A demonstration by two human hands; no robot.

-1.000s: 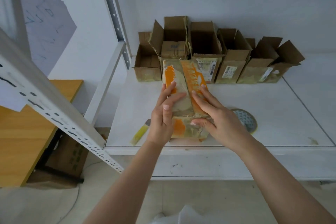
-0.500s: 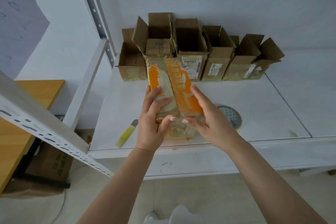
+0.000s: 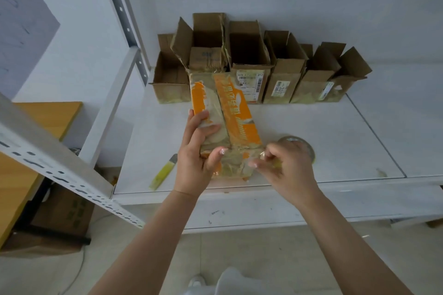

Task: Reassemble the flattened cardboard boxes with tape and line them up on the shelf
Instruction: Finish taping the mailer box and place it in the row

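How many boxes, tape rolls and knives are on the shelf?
Open brown boxes in the back row: 5, leftmost, rightmost
Orange and white box in the hands: 1
Tape roll: 1
Yellow knife: 1
Total: 8

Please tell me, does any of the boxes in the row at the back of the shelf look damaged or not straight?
Yes. The rightmost box leans to the right instead of standing square, and a hole is torn in its front face. The other boxes stand upright, flaps open.
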